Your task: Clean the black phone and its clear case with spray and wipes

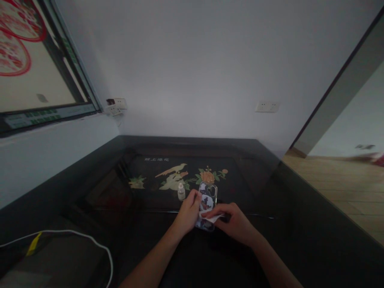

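Observation:
A clear phone case (207, 200) with a dark and white printed pattern is at the middle of the black table. My left hand (189, 210) grips its left edge, thumb toward the top. With my right hand (232, 220) I pinch a white tissue (213, 218), which lies against the lower part of the case. Part of the tissue and the case's lower half are covered by my fingers. Just beyond my left hand stands a small clear bottle (181, 192) with a white cap, upright and touched by neither hand.
The glossy black table (300, 240) has an inlaid bird and flower picture (172, 176). A white cable (90, 237) curves over the near left, beside a yellow strip (33, 244). Behind are a wall with sockets (267, 107) and a window (39, 60) at left.

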Demonstrator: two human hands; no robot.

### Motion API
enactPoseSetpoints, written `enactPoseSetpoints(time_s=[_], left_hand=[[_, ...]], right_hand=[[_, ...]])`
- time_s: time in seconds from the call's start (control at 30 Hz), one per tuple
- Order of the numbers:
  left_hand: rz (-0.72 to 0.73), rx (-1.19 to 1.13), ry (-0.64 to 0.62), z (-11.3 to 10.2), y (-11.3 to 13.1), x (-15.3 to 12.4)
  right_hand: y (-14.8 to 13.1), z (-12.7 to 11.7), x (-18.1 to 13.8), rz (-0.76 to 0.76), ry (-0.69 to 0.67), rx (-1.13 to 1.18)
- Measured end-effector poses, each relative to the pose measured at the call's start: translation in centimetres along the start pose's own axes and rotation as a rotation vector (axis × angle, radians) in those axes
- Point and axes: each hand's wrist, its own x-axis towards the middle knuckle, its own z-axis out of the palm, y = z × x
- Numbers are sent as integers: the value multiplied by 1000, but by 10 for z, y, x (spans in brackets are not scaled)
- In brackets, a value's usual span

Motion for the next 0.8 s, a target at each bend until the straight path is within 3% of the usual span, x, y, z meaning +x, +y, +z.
enactPoseSetpoints(time_s=[0.17,0.23,0.3,0.47,0.53,0.67,0.8], left_hand=[[-43,-53,16,1,3,-1],[-19,-49,21,1,3,-1],[16,-47,22,0,3,-1],[-30,-55,-42,2,4,-3],[-50,-59,-86,4,3,-4],[-59,-65,-137,7,0,-6],[-46,-79,-118,6,3,-6]], right_hand=[[-12,2,-3,127,-224,278],[-11,2,-1,193,-211,368],[-5,-1,4,218,-61,379],[15,-16,14,196,617,315],[19,-21,15,181,796,258],[18,-20,13,118,874,163],[18,-11,11,37,757,90]])
